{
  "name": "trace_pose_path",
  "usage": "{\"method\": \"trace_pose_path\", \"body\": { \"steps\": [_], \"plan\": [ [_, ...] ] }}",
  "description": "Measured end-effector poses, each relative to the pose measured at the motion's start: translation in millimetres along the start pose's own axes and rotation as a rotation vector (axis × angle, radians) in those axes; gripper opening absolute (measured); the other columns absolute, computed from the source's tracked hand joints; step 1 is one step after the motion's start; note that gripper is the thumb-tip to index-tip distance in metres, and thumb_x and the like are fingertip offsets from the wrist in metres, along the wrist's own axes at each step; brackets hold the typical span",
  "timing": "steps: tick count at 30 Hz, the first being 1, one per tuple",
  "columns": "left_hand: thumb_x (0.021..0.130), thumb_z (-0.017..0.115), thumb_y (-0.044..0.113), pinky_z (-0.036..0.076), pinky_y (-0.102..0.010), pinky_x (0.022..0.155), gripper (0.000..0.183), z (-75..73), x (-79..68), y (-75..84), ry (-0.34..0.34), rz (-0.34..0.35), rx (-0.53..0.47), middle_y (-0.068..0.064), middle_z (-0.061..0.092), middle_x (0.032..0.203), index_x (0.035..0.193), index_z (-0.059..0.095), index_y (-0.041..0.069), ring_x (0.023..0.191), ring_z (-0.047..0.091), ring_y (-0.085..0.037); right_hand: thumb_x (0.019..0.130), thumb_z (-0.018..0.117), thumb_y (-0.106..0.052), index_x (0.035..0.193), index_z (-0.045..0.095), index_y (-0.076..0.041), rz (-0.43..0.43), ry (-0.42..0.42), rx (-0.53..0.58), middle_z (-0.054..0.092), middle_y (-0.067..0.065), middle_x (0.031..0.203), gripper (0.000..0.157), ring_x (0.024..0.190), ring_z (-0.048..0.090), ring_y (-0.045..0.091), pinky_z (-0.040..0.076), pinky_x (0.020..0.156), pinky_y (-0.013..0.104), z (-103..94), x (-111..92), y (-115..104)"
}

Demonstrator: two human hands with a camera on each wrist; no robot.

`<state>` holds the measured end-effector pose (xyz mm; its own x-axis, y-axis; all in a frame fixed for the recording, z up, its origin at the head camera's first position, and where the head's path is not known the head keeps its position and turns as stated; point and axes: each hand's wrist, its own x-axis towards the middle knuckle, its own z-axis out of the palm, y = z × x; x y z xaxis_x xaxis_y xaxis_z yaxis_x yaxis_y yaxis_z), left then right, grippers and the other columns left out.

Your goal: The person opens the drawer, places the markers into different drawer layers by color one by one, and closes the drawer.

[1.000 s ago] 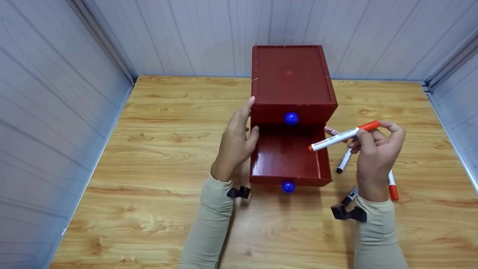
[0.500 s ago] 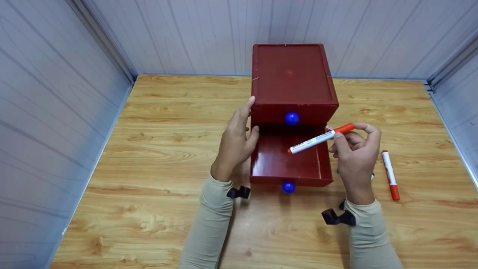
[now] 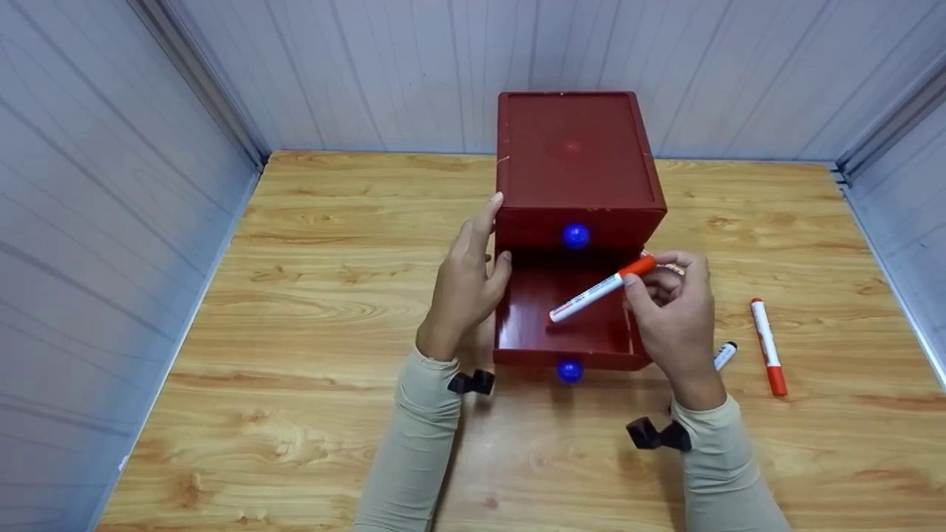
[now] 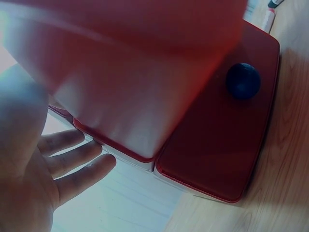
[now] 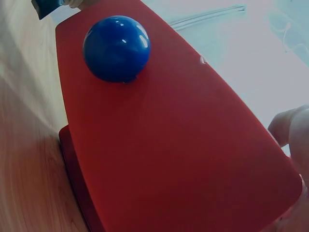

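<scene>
A dark red plastic drawer box (image 3: 576, 159) stands on the table, its lower drawer (image 3: 528, 321) pulled out toward me. Blue ball knobs (image 3: 570, 371) mark both drawer fronts. My left hand (image 3: 462, 284) rests along the box's left side, with its fingers (image 4: 84, 176) extended in the left wrist view. Over the pulled-out drawer, my right hand (image 3: 678, 325) pinches a white marker with a red cap (image 3: 587, 301) near its capped end. The marker slants, its far end pointing down-left over the drawer floor. In the right wrist view, the drawer front (image 5: 159, 135) hides the marker.
Right of the box, another red-capped marker (image 3: 768, 346) lies on the wooden table (image 3: 332, 295). Beside my right wrist is a black-ended marker (image 3: 726, 356), partly hidden. Panelled walls (image 3: 384, 74) enclose the back and sides.
My right hand has moved left with the red-capped marker, from the drawer's right edge to over its inside, and the marker tilts more steeply. My left hand has stayed at the box's side.
</scene>
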<state>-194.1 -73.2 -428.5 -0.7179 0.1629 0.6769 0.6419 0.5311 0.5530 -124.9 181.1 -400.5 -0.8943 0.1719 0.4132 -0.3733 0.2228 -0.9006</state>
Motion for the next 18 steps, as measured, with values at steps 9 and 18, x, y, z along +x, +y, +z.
{"method": "trace_pose_path", "body": {
  "steps": [9, 18],
  "plan": [
    [0.09, 0.061, 0.001, 0.053, -0.033, 0.084, 0.074, 0.7, -0.1, 0.2, -0.003, -0.006, -0.008, -0.012, 0.056, 0.133, 0.156, 0.033, 0.018, 0.12, 0.056, -0.019, 0.088, 0.069, 0.006, 0.108, 0.053, 0.007, -0.056, -0.033, -0.212, 0.069, 0.012, 0.085, 0.026, 0.067, 0.057, 0.014, 0.044, 0.058, 0.016, 5.3, -4.5, -1.2],
    [0.091, 0.061, 0.002, 0.054, -0.035, 0.083, 0.072, 0.6, 1.6, -0.5, 0.002, 0.006, -0.009, -0.013, 0.056, 0.135, 0.155, 0.033, 0.017, 0.12, 0.057, -0.02, 0.086, 0.073, 0.002, 0.092, 0.064, -0.002, -0.251, -0.117, -0.324, 0.065, 0.002, 0.081, 0.012, 0.065, 0.053, 0.012, 0.044, 0.059, 0.017, 4.4, -4.8, 1.6]
  ]
}}
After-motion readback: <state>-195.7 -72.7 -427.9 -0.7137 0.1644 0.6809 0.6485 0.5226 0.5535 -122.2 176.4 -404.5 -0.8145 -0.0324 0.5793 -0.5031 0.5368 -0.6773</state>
